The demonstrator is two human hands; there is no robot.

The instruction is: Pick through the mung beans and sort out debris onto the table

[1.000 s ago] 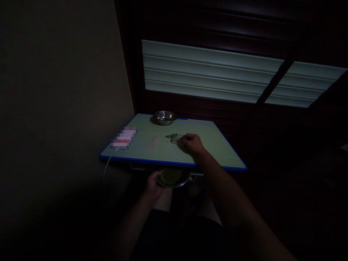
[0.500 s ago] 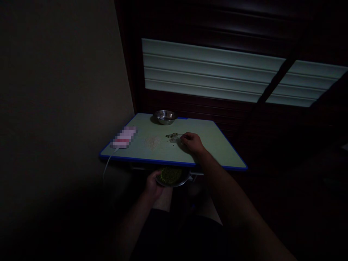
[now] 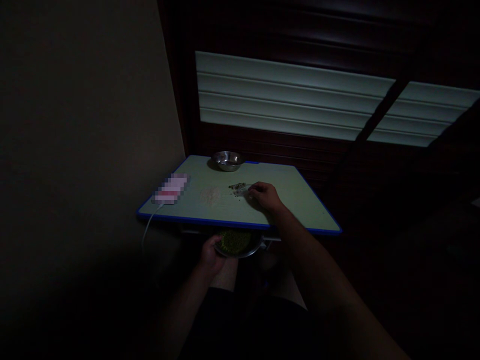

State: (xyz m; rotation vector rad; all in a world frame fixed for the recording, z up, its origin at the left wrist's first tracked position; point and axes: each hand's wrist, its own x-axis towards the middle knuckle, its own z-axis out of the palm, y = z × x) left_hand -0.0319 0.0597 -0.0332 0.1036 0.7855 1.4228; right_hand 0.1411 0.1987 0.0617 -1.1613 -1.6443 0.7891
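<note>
Below the table's (image 3: 307, 212) near edge: one bowl (image 3: 244, 256) of green grains (image 3: 234, 241), left hand (image 3: 212, 256) gripping its rim, probably to keep it level; mouth upward, round, no long axis. Above the table: right hand (image 3: 267, 197), fingertips pinched on a clear piece (image 3: 242, 192), seemingly for fine control beside dark bits (image 3: 237, 186); piece points leftward, long axis too dim to tell. Far edge: one dish (image 3: 228, 167), upright, apart from the bits, perhaps leaving working room.
</note>
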